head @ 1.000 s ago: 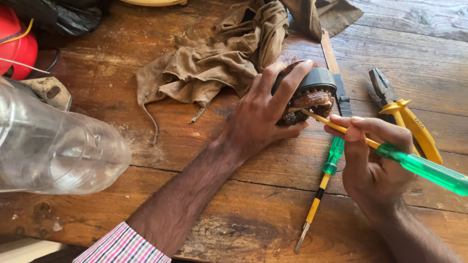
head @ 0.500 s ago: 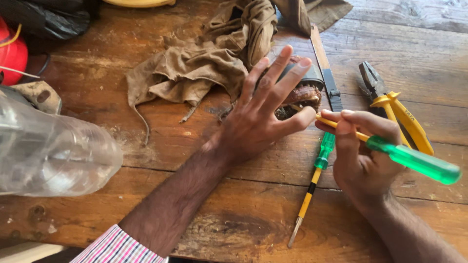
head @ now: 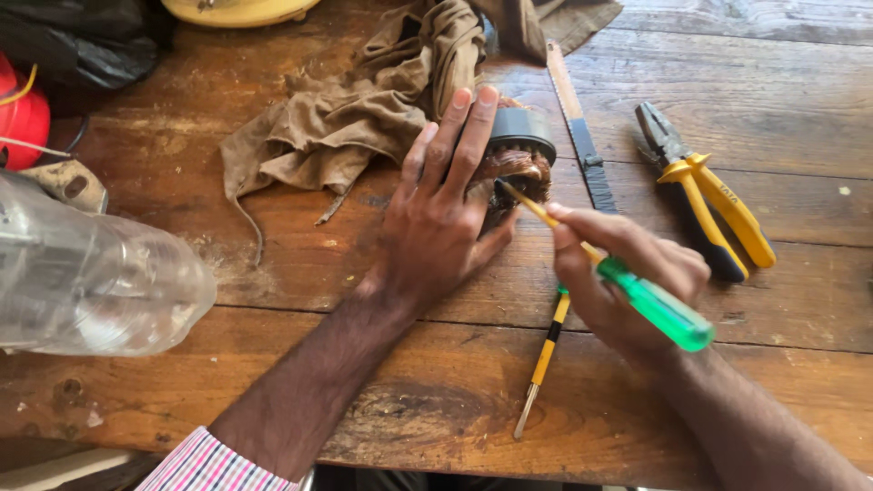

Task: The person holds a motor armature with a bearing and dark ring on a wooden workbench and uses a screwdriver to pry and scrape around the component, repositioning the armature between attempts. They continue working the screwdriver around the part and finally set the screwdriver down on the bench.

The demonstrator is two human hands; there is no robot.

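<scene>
From the head view, the left hand (head: 436,223) lies flat over a small motor winding (head: 514,164) near the middle of the wooden worktop (head: 273,273), fingers spread and pressing it down, copper coils showing under a dark cap. The right hand (head: 627,273) has its fingers clamped on a green-handled screwdriver (head: 650,305), whose tip touches the coils. A second screwdriver (head: 546,350), yellow and black, lies below toward the near edge. A hacksaw blade (head: 577,136) runs just beside the winding, yellow-handled pliers (head: 705,195) farther toward the right edge. A brown rag (head: 355,127) is bunched toward the far edge, and a clear plastic bottle (head: 91,282) rests at the left edge.
</scene>
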